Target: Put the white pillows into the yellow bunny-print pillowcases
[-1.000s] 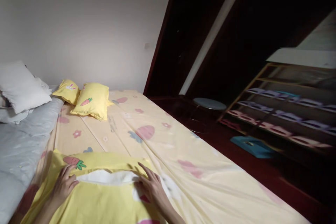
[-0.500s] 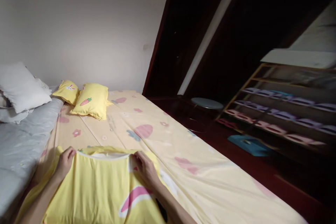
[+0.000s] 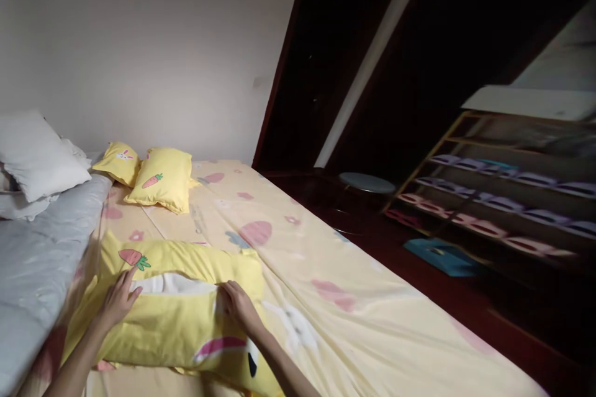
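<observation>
A yellow pillowcase (image 3: 177, 316) printed with a carrot lies on the pale yellow bed sheet (image 3: 326, 322) in front of me, with a white pillow (image 3: 174, 285) showing at its opening. My left hand (image 3: 116, 301) rests on the left side of the opening, fingers stretched flat. At the right side of the opening, my right hand (image 3: 237, 304) has its fingers curled on the fabric edge. Both forearms reach in from the bottom of the view.
Two small yellow pillows (image 3: 161, 178) lie at the head of the bed. A grey quilt (image 3: 32, 254) and white pillows (image 3: 37, 158) sit at the left. To the right are a dark floor, a round stool (image 3: 367, 183), a blue box (image 3: 442, 255) and a wooden shelf rack (image 3: 507, 186).
The pillow was lifted toward me half a second ago with both hands gripping its opening; now it lies flat on the sheet again, and my left hand has flattened.
</observation>
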A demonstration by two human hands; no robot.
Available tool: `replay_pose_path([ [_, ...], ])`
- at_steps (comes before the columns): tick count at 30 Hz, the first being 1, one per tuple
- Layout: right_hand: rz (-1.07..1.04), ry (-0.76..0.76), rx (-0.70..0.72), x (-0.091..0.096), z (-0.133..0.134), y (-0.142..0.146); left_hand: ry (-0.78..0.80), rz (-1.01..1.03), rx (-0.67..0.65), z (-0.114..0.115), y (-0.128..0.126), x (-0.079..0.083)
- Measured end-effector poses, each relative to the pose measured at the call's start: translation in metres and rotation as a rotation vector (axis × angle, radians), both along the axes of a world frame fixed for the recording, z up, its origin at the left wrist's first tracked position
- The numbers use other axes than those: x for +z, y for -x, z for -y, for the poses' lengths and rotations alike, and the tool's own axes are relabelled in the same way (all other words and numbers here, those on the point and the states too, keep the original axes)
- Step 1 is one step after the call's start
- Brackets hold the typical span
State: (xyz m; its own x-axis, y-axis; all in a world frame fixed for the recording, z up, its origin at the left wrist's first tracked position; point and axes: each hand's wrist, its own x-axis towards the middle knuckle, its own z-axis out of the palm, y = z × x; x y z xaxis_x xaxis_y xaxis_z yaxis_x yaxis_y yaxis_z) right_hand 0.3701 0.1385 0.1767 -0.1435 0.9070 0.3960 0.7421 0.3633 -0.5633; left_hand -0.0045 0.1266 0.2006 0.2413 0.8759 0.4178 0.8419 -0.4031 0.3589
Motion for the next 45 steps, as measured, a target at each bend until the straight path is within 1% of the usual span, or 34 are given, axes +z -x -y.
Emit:
replay_pose_path([
  [2,0.005,-0.014,-0.029,-0.008,-0.006,0.01,0.034,-0.038,0.015,-0.009,0.0,-0.017],
  [4,0.004,-0.029,-0.044,-0.008,-0.007,0.014,0.004,-0.105,-0.006,-0.016,-0.001,-0.025],
  [6,0.005,-0.032,-0.013,-0.005,-0.004,0.011,-0.063,-0.171,-0.012,-0.022,-0.005,-0.03],
  [8,0.024,-0.024,0.043,-0.004,-0.001,0.004,-0.147,-0.203,0.022,-0.028,-0.009,-0.034],
  [10,0.071,-0.013,0.083,-0.004,0.003,-0.003,-0.23,-0.157,0.034,-0.033,-0.014,-0.036],
  [12,0.127,-0.006,0.083,-0.002,0.006,-0.007,-0.284,-0.067,0.0,-0.037,-0.019,-0.033],
  [14,0.169,0.002,0.07,0.002,0.007,-0.01,-0.306,0.014,-0.048,-0.039,-0.022,-0.026],
  [16,0.18,0.014,0.083,0.009,0.009,-0.01,-0.318,0.076,-0.055,-0.04,-0.025,-0.016],
  [18,0.173,0.019,0.13,0.017,0.01,-0.01,-0.33,0.154,-0.025,-0.039,-0.029,-0.004],
  [20,0.186,-0.015,0.156,0.024,0.01,-0.006,-0.341,0.233,0.03,-0.037,-0.032,0.009],
  [23,0.267,-0.132,0.114,0.037,0.01,0.002,-0.356,0.308,0.1,-0.034,-0.035,0.033],
  [25,0.308,-0.233,0.106,0.05,0.012,0.005,-0.361,0.321,0.114,-0.034,-0.032,0.053],
  [28,0.273,-0.383,0.122,0.07,0.017,0.003,-0.351,0.294,0.081,-0.034,-0.021,0.079],
  [29,0.244,-0.423,0.106,0.074,0.019,0.0,-0.342,0.274,0.057,-0.033,-0.017,0.083],
  [30,0.213,-0.448,0.091,0.075,0.021,-0.002,-0.329,0.25,0.029,-0.031,-0.014,0.085],
  [31,0.186,-0.453,0.085,0.072,0.023,-0.005,-0.304,0.218,-0.004,-0.029,-0.012,0.082],
  [32,0.17,-0.436,0.095,0.065,0.025,-0.006,-0.264,0.175,-0.046,-0.025,-0.011,0.077],
  [33,0.168,-0.399,0.126,0.055,0.027,-0.007,-0.213,0.126,-0.093,-0.02,-0.011,0.069],
  [36,0.218,-0.279,0.226,0.016,0.03,-0.002,-0.066,0.0,-0.21,-0.003,-0.015,0.037],
  [38,0.242,-0.253,0.206,-0.004,0.032,0.002,-0.018,-0.059,-0.232,0.011,-0.014,0.02],
  [39,0.245,-0.254,0.181,-0.01,0.033,0.003,-0.008,-0.094,-0.232,0.019,-0.013,0.014],
  [40,0.249,-0.261,0.157,-0.013,0.035,0.004,0.0,-0.137,-0.234,0.026,-0.01,0.01],
  [42,0.272,-0.295,0.142,-0.011,0.038,0.002,0.002,-0.221,-0.254,0.038,-0.002,0.006],
  [45,0.297,-0.365,0.201,-0.005,0.043,-0.003,-0.003,-0.297,-0.313,0.053,0.008,0.004],
])
